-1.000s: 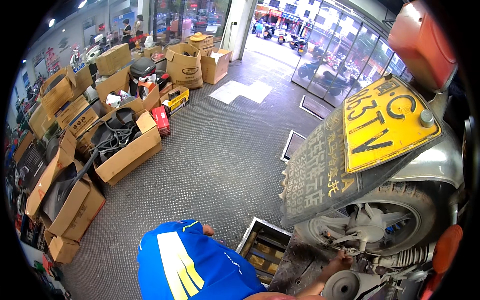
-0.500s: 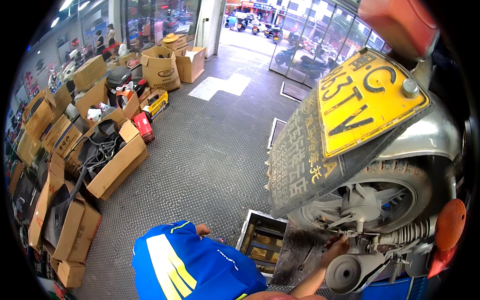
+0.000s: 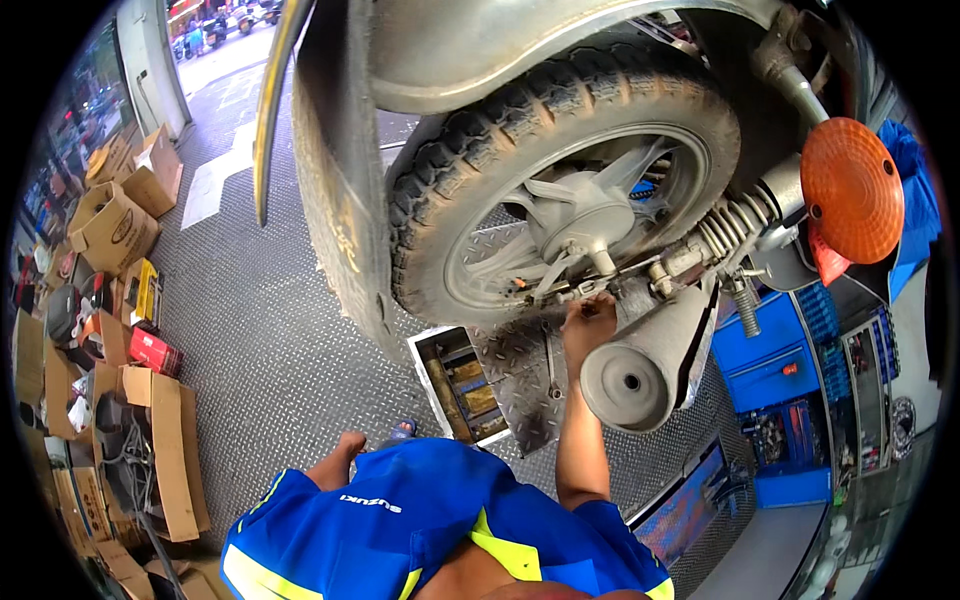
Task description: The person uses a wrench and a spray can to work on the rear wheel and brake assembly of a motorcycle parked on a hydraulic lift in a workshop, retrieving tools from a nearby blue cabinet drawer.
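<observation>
My right hand (image 3: 590, 325) is at the axle end of a scooter-type motorcycle's rear wheel (image 3: 425, 215), just beside the round end of the muffler (image 3: 632, 380). Its fingers are curled closed against small metal parts near the chain adjuster (image 3: 585, 289); whatever they grip is hidden. My left hand (image 3: 350, 442) rests low at the left, near a sandalled foot (image 3: 402, 430), away from the motorcycle. Its fingers cannot be made out. A combination wrench (image 3: 552, 370) lies on the metal plate below the wheel.
An open-topped floor recess (image 3: 468, 385) lies left of the wrench. Cardboard boxes (image 3: 165, 455) line the left side. An orange reflector (image 3: 852, 190) juts out at the right above a blue tool cabinet (image 3: 765, 350). The mudguard flap (image 3: 340, 190) hangs behind the tyre.
My view has swung right and closer to the wheel, so the yellow plate shows only edge-on. My right hand stays by the axle, its fingers more plainly seen. The tool cabinet has come into view.
</observation>
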### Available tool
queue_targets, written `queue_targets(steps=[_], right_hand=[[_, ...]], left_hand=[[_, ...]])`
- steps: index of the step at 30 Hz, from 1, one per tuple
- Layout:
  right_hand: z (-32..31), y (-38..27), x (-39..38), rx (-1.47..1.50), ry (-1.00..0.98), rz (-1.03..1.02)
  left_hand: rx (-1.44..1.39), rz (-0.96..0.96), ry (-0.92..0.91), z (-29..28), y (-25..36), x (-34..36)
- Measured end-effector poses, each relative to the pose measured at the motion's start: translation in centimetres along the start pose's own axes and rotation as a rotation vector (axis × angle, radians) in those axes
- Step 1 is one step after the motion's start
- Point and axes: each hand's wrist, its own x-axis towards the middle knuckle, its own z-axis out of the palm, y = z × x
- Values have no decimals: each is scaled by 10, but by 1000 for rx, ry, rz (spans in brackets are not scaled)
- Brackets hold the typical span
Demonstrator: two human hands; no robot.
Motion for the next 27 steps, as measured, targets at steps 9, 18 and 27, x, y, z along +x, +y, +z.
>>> queue_targets(steps=[9, 18, 27], right_hand=[[-2, -37, -18, -85, -127, 231], [-46, 34, -60, -1315, -543, 60], [6, -53, -27, -432, 38, -125]], left_hand=[[146, 62, -3, 11, -19, 7], [241, 90, -50, 14, -16, 5], [112, 57, 3, 11, -11, -1]])
